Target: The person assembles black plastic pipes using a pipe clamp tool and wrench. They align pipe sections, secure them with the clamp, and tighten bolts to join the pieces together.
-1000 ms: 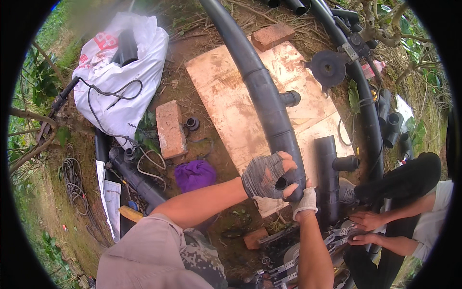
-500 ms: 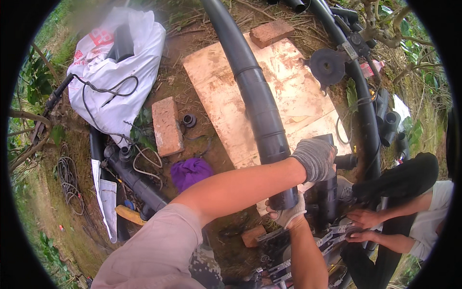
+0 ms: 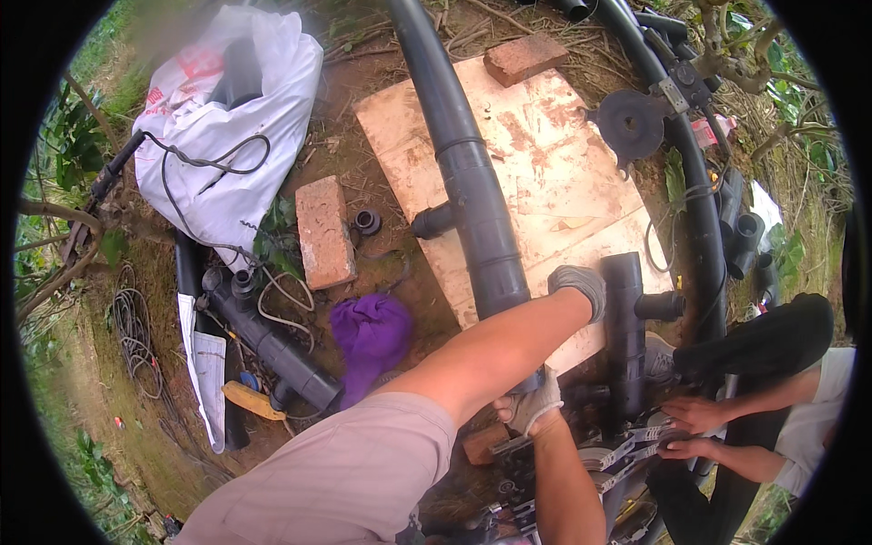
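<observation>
A long black plastic pipe point(image 3: 486, 222) with a T-fitting runs from the far edge toward me over a cardboard sheet. Its short side branch point(image 3: 432, 221) points left. My left forearm crosses over the near part of the pipe. My left hand point(image 3: 579, 286), in a grey glove, is bent down just right of the pipe, its fingers hidden. At the near end, my right hand point(image 3: 536, 406), in a pale glove with bare fingertips, grips the pipe from below. Right of my left hand stands another black T-fitting point(image 3: 623, 327).
Dirty cardboard point(image 3: 554, 195) lies under the pipe. Bricks point(image 3: 325, 232), a purple cloth point(image 3: 368, 331) and a white sack point(image 3: 227, 136) are left. Right, a co-worker's hands point(image 3: 695, 427) rest by a metal clamp frame point(image 3: 627, 450); a round black heating plate point(image 3: 629, 125) lies beyond.
The pipe has turned, bringing its side branch into view on the left. My left hand has moved slightly left and bent down, and my left sleeve reaches farther right. My right hand stays at the end.
</observation>
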`<state>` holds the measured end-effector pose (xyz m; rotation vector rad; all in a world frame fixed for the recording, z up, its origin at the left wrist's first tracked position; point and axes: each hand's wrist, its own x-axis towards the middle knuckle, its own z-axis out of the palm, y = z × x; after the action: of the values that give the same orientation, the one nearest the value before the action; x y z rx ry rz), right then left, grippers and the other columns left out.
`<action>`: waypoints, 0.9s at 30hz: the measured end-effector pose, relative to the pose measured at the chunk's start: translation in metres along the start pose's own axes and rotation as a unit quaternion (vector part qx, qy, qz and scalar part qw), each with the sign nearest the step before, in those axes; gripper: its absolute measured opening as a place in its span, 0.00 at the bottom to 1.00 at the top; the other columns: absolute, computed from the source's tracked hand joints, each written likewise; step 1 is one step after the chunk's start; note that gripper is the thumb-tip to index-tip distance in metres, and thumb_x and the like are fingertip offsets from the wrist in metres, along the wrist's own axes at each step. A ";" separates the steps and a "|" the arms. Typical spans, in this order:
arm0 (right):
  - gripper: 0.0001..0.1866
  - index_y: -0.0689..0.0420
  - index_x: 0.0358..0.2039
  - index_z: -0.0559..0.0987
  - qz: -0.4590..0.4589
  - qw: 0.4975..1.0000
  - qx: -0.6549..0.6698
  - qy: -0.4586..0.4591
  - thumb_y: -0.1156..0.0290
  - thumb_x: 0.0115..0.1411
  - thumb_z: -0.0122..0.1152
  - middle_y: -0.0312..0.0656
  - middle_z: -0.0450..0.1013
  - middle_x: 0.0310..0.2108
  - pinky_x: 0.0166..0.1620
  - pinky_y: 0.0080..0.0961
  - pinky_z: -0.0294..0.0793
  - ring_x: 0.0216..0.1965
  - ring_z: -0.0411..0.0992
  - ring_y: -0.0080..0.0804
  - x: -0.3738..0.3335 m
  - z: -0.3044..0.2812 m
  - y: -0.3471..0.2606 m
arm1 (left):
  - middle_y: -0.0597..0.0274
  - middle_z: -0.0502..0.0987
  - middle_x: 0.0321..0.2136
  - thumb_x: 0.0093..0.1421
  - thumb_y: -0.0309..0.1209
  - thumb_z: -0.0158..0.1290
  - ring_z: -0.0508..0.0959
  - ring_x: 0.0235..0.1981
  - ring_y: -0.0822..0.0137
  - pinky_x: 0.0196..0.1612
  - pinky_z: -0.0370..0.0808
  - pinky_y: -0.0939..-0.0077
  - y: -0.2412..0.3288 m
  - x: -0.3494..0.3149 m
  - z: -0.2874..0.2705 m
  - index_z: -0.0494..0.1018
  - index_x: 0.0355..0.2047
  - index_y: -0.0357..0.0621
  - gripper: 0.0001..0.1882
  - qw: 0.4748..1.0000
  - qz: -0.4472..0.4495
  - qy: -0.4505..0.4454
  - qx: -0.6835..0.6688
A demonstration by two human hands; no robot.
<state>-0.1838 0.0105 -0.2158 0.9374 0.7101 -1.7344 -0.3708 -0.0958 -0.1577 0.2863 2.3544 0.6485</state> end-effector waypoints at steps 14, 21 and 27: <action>0.48 0.53 0.70 0.56 -0.190 0.939 -0.060 0.281 0.26 0.65 0.40 0.50 0.72 0.49 0.40 0.48 0.79 0.43 0.76 0.47 0.007 0.041 0.032 | 0.53 0.85 0.38 0.66 0.57 0.47 0.85 0.42 0.55 0.43 0.79 0.56 -0.036 0.028 0.052 0.82 0.44 0.43 0.29 0.991 -0.002 0.120 -0.050; 0.47 0.56 0.73 0.50 -0.371 0.752 -0.419 0.349 0.61 0.61 0.67 0.56 0.70 0.56 0.48 0.37 0.78 0.48 0.76 0.46 0.027 0.034 0.072 | 0.52 0.84 0.40 0.68 0.57 0.44 0.84 0.44 0.52 0.44 0.79 0.53 -0.042 0.032 0.061 0.79 0.48 0.42 0.31 0.993 0.017 0.106 -0.050; 0.51 0.64 0.72 0.52 -0.423 0.631 -0.519 0.392 0.65 0.55 0.72 0.63 0.70 0.58 0.60 0.37 0.68 0.57 0.72 0.52 0.026 0.038 0.079 | 0.49 0.82 0.43 0.67 0.56 0.44 0.82 0.47 0.51 0.49 0.77 0.54 -0.046 0.008 0.047 0.78 0.48 0.40 0.31 0.991 0.020 0.088 -0.100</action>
<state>-0.1242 -0.0584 -0.2206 0.4219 2.7145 -1.0631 -0.3473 -0.1150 -0.2167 0.1933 2.4312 0.9563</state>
